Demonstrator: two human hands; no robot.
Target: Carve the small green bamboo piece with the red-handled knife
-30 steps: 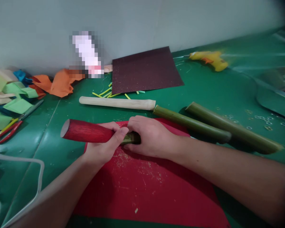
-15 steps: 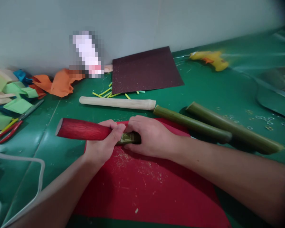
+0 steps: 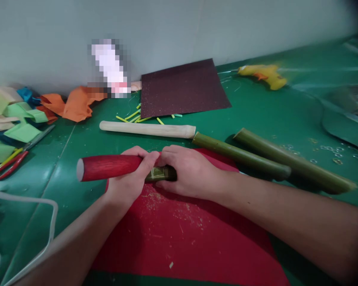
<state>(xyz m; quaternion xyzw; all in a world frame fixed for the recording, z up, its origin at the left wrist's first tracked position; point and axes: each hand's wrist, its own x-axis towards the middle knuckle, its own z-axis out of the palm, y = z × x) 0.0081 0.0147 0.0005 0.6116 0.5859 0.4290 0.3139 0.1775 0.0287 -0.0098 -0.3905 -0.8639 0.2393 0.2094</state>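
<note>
My left hand (image 3: 131, 174) is wrapped round a thick red wooden tool handle (image 3: 109, 167), its pale flat end pointing left. The tool's working end is hidden behind my fingers, near a short green bamboo piece (image 3: 158, 174). Pale lines are scratched into the bamboo's surface. My right hand (image 3: 185, 171) grips this piece from the right, thumb below and fingers over the top. Both hands nearly touch above a red sheet (image 3: 173, 234) sprinkled with fine shavings.
Behind the hands lie a peeled pale stick (image 3: 149, 129) and two green bamboo lengths, one nearer (image 3: 238, 155) and one farther right (image 3: 292, 159). A dark brown sheet (image 3: 185, 87), a yellow glue gun (image 3: 264, 75), red-handled scissors (image 3: 13, 165) and orange paper (image 3: 79, 103) lie around.
The red handle has shifted slightly right and down, and its flat end faces me more. My left thumb has moved with it. My right hand and the bamboo look unmoved.
</note>
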